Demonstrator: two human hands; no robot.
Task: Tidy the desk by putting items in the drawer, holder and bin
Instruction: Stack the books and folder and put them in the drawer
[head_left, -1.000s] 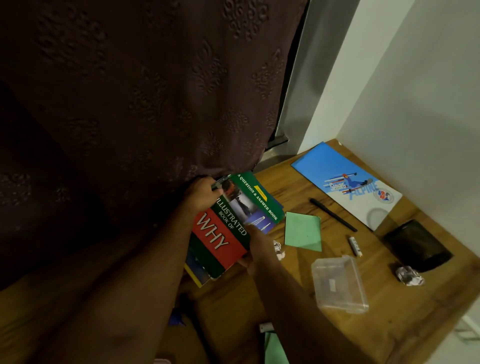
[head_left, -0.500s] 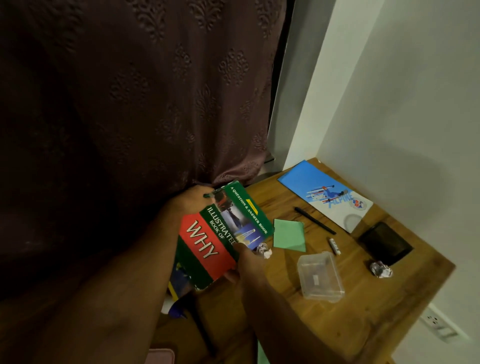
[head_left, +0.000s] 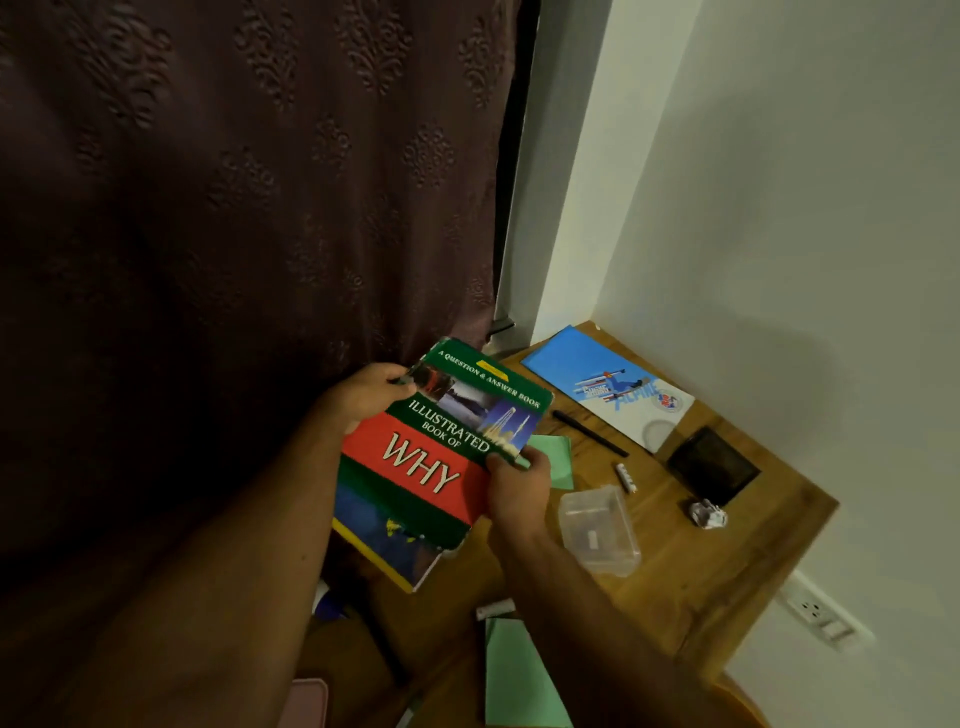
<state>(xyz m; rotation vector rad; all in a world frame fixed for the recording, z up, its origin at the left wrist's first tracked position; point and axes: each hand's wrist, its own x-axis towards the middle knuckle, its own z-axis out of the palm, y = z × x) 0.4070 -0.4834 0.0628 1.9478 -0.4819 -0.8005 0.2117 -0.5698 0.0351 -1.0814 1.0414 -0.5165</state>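
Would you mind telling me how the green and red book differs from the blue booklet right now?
The green and red book is held off the desk by the left hand and right hand; the blue booklet lies flat on the desk near the wall corner, untouched. The book looks thick, the booklet thin. Both are face up.

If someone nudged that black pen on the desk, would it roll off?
The black pen looks round and slim, so it would probably roll easily. It lies flat on the wooden desk, well back from the front edge, so a light nudge likely would not send it off.
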